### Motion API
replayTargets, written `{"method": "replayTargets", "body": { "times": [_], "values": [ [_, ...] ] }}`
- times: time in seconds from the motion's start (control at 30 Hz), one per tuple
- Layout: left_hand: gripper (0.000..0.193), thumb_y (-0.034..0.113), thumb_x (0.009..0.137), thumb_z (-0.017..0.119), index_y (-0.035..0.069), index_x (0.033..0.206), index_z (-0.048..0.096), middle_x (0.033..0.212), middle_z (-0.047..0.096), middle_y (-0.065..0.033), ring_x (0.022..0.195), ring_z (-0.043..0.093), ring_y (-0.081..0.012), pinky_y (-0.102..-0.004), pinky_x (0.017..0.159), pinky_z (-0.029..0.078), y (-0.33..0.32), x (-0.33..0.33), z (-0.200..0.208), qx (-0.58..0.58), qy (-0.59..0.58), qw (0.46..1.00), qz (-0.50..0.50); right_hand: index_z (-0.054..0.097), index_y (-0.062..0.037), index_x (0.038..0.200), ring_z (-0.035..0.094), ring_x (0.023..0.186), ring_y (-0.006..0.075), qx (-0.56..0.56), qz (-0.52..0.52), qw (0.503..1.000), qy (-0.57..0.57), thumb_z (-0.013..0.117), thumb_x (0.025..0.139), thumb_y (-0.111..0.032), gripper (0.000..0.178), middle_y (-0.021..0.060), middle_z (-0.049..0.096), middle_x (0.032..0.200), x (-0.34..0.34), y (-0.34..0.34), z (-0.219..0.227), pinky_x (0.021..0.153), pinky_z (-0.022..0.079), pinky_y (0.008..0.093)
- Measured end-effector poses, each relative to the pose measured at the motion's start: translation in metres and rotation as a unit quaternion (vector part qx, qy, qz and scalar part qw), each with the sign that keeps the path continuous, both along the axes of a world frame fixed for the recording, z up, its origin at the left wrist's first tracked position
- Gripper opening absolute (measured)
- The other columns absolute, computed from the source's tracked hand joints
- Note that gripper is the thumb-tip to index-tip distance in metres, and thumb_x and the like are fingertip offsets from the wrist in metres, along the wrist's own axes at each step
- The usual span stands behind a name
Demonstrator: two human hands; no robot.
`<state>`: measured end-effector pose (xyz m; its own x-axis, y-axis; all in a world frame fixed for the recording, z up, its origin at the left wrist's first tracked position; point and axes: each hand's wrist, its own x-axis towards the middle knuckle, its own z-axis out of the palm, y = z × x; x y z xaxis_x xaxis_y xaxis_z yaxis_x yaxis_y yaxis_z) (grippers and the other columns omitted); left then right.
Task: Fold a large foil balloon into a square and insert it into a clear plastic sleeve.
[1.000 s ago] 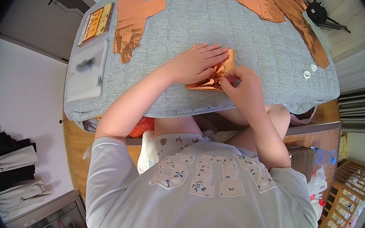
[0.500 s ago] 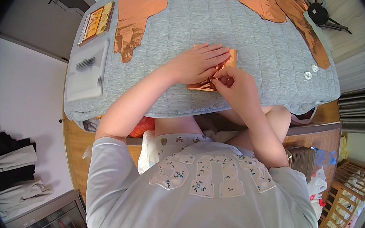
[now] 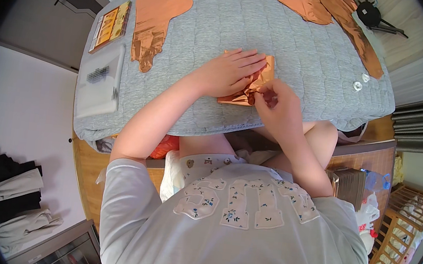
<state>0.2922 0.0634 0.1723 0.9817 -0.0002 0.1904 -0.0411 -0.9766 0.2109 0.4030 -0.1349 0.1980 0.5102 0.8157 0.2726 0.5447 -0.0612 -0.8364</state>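
A folded copper-coloured foil balloon (image 3: pixel 266 71) lies near the front edge of the bed, creased and shiny. My left hand (image 3: pixel 234 73) rests flat across its upper left part, fingers stretched out and side by side. At the balloon's lower right, my right hand (image 3: pixel 279 104) pinches a crumpled bit of the foil between thumb and fingers. Just what sits at the fingertips is partly hidden. Farther off on the left lies a flat, deflated foil balloon (image 3: pixel 156 19) of the same colour, with rounded lobes.
More copper foil balloons (image 3: pixel 309 6) spread along the far right, beside a black device (image 3: pixel 369 15) with a cable. Small white rolls (image 3: pixel 357 86) sit at the right. A clear plastic case (image 3: pixel 103 86) and a flat patterned box (image 3: pixel 109 27) line the grey quilted bed cover's (image 3: pixel 197 31) left side.
My right hand has shifted slightly to the right, drawing the pinched foil with it. The left hand stays pressed on the folded balloon.
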Motion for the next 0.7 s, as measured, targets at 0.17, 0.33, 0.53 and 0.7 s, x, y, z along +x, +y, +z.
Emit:
{"method": "replayTargets", "body": {
  "times": [0.17,0.33,0.53,0.7],
  "values": [
    [0.053,0.026,0.110,0.041,0.011,0.160,0.038,0.167,0.036,-0.0079,0.154,0.032,-0.0292,-0.0467,0.128,0.023,0.000,0.000,0.001,-0.011,0.002,1.000,-0.001,0.066,0.0000,0.092,0.067,0.070,0.0150,0.006,0.021,0.999,0.024,0.073,0.086,-0.004,0.010,0.0071,0.069,0.077,0.004,-0.001,0.000,0.064,0.053,0.0298],
    [0.053,0.025,0.109,0.041,0.009,0.160,0.038,0.167,0.036,-0.0082,0.154,0.032,-0.0293,-0.0464,0.128,0.023,0.000,-0.001,0.004,-0.005,0.000,1.000,-0.006,0.062,0.0000,0.088,0.065,0.063,0.0167,0.000,-0.015,0.998,-0.054,0.071,0.083,-0.003,0.010,0.0089,0.067,0.073,0.001,0.005,-0.004,0.060,0.052,0.0322],
    [0.053,0.024,0.109,0.041,0.009,0.160,0.038,0.167,0.036,-0.0083,0.154,0.032,-0.0299,-0.0467,0.128,0.023,-0.001,-0.002,0.005,0.000,0.003,1.000,-0.001,0.064,-0.0013,0.088,0.062,0.059,0.0260,0.008,-0.013,0.998,-0.059,0.068,0.080,-0.001,0.009,0.0114,0.061,0.068,0.005,-0.006,-0.007,0.058,0.050,0.0357],
    [0.056,0.024,0.107,0.043,0.010,0.160,0.037,0.167,0.036,-0.0081,0.154,0.032,-0.0296,-0.0465,0.128,0.024,-0.001,0.000,0.002,0.008,-0.003,1.000,-0.002,0.074,-0.0029,0.102,0.066,0.086,0.0263,0.010,0.179,0.972,-0.152,0.070,0.082,0.002,0.020,0.0132,0.065,0.090,0.048,-0.030,-0.007,0.071,0.051,0.0355]
  ]
}}
